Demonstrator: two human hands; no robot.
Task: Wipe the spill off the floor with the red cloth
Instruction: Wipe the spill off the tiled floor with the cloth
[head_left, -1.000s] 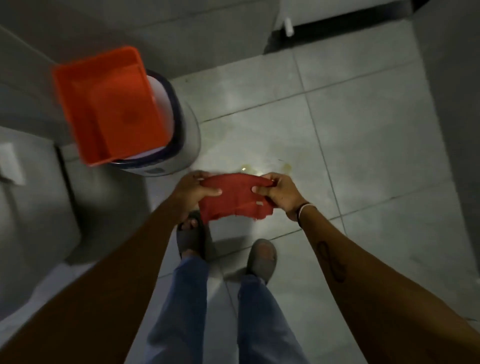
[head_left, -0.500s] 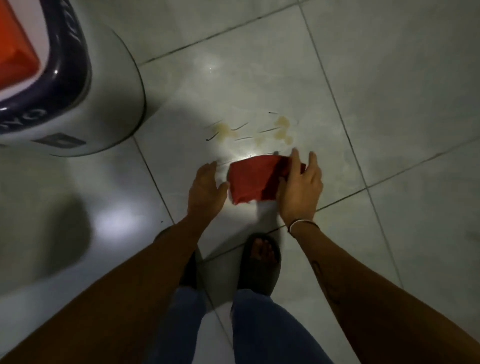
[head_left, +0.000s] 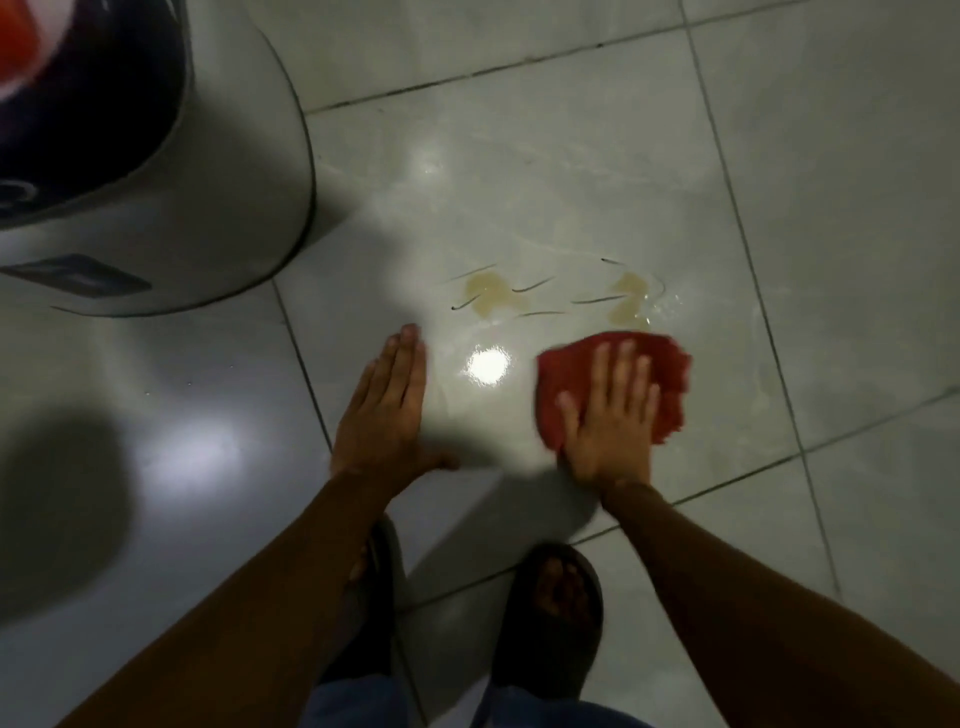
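A: Big change since half a second ago: the left hand (head_left: 387, 410) has let go of the cloth (head_left: 615, 387) and slid away from it, and the right hand (head_left: 610, 415) has gone flat on top, pushing the cloth toward the right-hand patch of the spill (head_left: 628, 301).

B: Take me across from the left.

A: Far left, a round grey bin (head_left: 208, 197) with a dark rim, something orange blurred at its top corner. Its shadow lies on the floor (head_left: 831, 182) below it.

B: Then the left hand?

A: Fingers straight and together, thumb out, palm down on the tile, holding nothing. A bright glare spot sits between the two hands.

B: And the spill?

A: Two yellowish patches with thin dark streaks, just beyond the hands. The left patch is clear of everything. The right patch is just past the cloth's far edge; I can't tell whether they touch.

B: The right hand?

A: Spread open, fingers splayed, pressing the cloth to the floor, not gripping it. The cloth is bunched and blurred at its right edge.

B: Below?

A: Two dark sandals (head_left: 550, 618), jeans (head_left: 519, 712) at the bottom edge.
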